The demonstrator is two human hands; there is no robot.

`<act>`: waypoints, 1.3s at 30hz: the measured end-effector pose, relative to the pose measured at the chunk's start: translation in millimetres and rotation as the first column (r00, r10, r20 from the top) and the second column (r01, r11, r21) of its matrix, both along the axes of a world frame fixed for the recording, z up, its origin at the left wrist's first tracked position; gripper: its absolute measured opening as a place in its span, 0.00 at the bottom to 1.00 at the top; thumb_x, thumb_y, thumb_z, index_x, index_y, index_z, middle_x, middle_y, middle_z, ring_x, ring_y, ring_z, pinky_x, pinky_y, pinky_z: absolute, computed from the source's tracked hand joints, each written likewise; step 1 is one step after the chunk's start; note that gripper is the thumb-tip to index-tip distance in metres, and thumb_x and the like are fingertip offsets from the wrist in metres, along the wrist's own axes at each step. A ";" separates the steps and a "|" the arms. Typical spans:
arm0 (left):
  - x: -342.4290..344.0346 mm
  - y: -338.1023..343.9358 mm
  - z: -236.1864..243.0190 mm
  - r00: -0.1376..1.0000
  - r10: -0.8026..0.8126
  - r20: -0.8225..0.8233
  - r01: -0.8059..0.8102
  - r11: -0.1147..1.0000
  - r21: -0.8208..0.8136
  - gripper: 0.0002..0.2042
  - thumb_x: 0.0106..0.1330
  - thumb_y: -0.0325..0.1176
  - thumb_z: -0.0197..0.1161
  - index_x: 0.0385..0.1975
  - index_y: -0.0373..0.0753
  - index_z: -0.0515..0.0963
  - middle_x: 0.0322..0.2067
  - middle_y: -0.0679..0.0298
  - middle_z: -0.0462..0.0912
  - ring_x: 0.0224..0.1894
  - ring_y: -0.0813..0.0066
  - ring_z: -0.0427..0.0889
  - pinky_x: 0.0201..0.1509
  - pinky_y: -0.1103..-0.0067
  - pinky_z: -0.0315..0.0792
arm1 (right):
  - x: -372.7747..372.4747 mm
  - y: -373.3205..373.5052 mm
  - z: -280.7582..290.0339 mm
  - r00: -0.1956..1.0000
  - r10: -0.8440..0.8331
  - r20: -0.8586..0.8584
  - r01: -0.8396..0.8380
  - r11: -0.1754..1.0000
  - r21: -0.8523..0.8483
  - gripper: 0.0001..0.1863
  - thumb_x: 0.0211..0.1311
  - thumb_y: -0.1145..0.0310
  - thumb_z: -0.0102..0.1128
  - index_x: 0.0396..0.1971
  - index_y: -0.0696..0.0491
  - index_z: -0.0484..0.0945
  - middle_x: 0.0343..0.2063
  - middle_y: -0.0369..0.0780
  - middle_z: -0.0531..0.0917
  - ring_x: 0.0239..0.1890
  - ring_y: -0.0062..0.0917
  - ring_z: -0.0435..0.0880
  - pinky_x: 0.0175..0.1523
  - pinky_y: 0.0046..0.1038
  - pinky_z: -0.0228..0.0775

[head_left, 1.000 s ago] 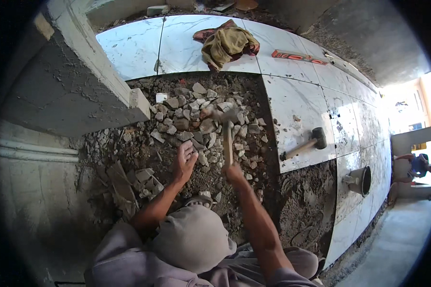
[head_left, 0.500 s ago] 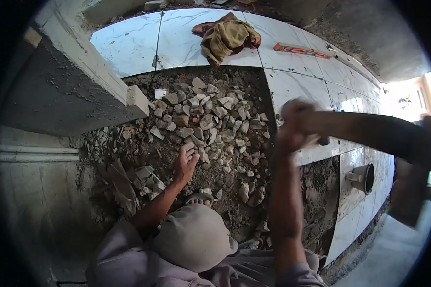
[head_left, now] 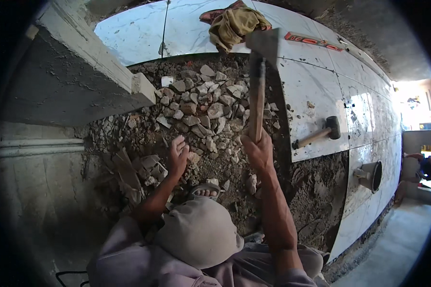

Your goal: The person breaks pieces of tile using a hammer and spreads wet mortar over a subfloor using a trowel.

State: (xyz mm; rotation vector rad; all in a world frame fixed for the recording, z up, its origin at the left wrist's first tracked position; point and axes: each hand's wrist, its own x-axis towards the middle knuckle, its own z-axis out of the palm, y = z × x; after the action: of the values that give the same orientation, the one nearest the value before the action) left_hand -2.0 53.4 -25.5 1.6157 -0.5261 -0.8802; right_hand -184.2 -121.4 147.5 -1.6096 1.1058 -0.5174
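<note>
My right grip (head_left: 259,150) wrapped round a hammer (head_left: 256,103), left grip (head_left: 178,159) spread beside stones (head_left: 215,110), mallet (head_left: 319,136) on tile (head_left: 311,91) near its lower edge

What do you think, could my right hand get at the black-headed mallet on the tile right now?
Probably not directly: your right hand is closed around a hammer, so its grip looks taken. Otherwise the way seems free: nothing lies over the mallet, and its handle points toward that hand.

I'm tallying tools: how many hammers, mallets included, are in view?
2: a hammer in the right hand, and a dark-headed mallet on the white tiles at right. Others may be hidden.
</note>
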 end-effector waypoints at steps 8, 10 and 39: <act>5.0 -50.3 6.1 0.997 0.021 0.080 -0.008 0.986 -0.165 0.29 0.67 0.48 0.53 0.62 0.39 0.57 0.60 0.53 0.60 0.61 0.56 0.63 0.62 0.62 0.67 | -56.1 10.6 -170.9 0.728 0.290 -0.622 -0.165 0.954 0.252 0.17 0.56 0.59 0.53 0.31 0.60 0.74 0.19 0.43 0.76 0.22 0.28 0.76 0.28 0.37 0.67; 11.7 -52.4 8.7 0.995 0.039 0.095 -0.022 0.983 -0.180 0.28 0.67 0.47 0.54 0.62 0.40 0.57 0.60 0.52 0.60 0.61 0.55 0.63 0.61 0.61 0.67 | -56.8 17.4 -162.8 0.843 0.252 -0.476 -0.170 0.963 0.210 0.20 0.57 0.55 0.54 0.33 0.61 0.75 0.19 0.43 0.76 0.22 0.29 0.76 0.28 0.36 0.68; -24.4 19.3 -31.6 0.713 -0.367 0.598 0.236 0.928 0.288 0.46 0.51 0.30 0.69 0.66 0.31 0.43 0.65 0.42 0.49 0.66 0.43 0.51 0.67 0.59 0.50 | -8.8 43.1 27.3 0.978 0.166 -0.125 -0.186 0.967 -0.176 0.19 0.59 0.69 0.55 0.46 0.59 0.61 0.22 0.55 0.77 0.25 0.51 0.79 0.26 0.46 0.66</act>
State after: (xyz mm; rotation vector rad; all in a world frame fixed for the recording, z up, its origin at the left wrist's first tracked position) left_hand -26.4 72.7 -57.1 2.0496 -1.2594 -0.5925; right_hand -193.1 -78.3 174.8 -1.9002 1.0046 -0.4289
